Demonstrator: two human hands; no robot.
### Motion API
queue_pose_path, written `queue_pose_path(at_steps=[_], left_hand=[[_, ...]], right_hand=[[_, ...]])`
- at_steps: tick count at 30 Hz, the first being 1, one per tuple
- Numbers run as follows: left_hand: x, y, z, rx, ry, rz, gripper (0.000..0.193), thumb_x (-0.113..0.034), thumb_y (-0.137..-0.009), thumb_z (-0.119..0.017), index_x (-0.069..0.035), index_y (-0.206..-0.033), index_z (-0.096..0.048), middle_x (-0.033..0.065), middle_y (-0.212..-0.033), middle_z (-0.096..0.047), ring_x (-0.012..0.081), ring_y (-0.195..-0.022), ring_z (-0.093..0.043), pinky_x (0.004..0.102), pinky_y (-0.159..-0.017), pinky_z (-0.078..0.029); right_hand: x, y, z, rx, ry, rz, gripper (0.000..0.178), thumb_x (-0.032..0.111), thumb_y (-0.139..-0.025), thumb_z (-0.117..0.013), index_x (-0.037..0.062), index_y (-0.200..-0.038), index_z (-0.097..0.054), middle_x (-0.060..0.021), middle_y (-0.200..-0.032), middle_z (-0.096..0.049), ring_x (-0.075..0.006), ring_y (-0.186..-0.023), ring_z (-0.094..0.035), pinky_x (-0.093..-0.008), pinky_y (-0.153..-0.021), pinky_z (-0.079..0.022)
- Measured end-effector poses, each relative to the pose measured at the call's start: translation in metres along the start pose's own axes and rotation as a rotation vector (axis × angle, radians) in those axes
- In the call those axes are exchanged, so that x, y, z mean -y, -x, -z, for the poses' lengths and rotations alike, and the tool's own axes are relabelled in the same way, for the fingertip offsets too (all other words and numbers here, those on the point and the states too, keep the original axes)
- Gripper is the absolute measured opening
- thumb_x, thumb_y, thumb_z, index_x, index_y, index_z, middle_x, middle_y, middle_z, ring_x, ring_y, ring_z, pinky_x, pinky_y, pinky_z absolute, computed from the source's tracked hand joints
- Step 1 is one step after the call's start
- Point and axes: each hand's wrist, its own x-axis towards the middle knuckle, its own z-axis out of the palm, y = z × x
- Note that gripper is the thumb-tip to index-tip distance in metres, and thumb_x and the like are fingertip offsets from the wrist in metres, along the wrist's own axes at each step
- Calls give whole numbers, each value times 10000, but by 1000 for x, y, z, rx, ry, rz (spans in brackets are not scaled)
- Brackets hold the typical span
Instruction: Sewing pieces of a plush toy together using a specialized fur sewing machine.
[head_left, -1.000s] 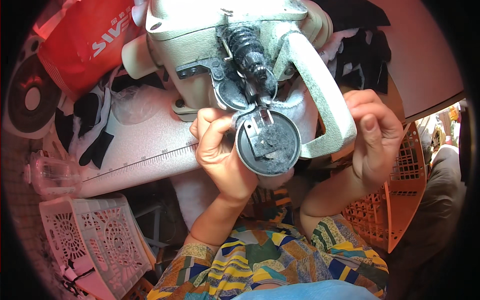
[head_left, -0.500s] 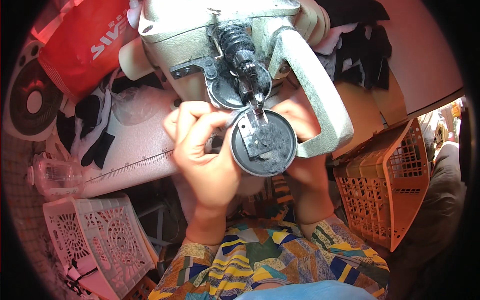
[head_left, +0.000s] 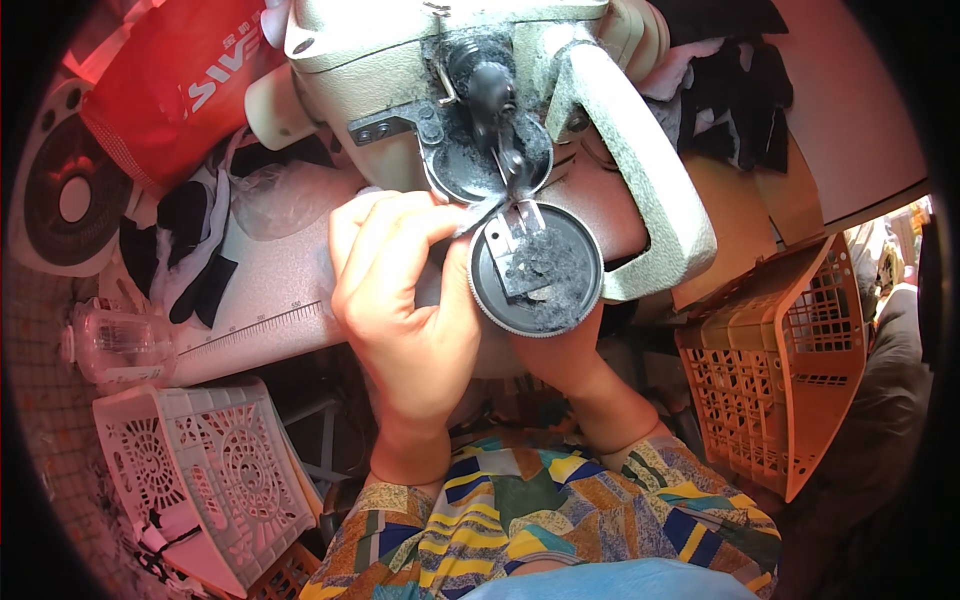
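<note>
The left hand (head_left: 400,300) is pinching a thin pale strip (head_left: 478,217) with closed fingertips beside the black round disc (head_left: 537,268) under the sewing machine (head_left: 470,90). The right hand (head_left: 560,355) is reaching beneath the disc — finger state cannot be determined.

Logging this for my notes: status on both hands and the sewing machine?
Left hand pinching at the needle area beside the round black plate. Right hand mostly hidden under the plate. Sewing machine arm overhead, lint-covered.

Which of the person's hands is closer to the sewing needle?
Left. The left hand has fingertips right beside the needle; the right hand sits lower, mostly hidden under the round black plate.
</note>
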Motion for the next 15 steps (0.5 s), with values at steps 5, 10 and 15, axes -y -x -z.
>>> queue_pose_path(at_steps=[5,10,15], left_hand=[[-1,1,-3,7,144,63,157,85,-670,-649,5,-802,-619,109,-787,-602,264,-817,-559,336,-769,-443],[4,4,-5,13,221,93,143,87,-707,-638,14,-821,-594,118,-800,-584,249,-789,-569,318,-742,-454],[4,14,-7,-97,368,242,127,95,-761,-596,18,-858,-567,131,-853,-565,251,-790,-573,310,-739,-463]], right_hand=[[1,1,0,-3,18,6,482,-15,-735,-713,-36,-1174,-515,-106,-1092,-582,-176,-1010,-573,-297,-855,-461],[0,5,-2,-29,-11,-49,484,-6,-731,-713,-37,-1173,-519,-118,-1084,-591,-202,-1023,-581,-313,-862,-460],[6,6,-1,59,310,39,370,66,-744,-649,-15,-1100,-587,-180,-1092,-606,-320,-1034,-587,-394,-889,-452]])
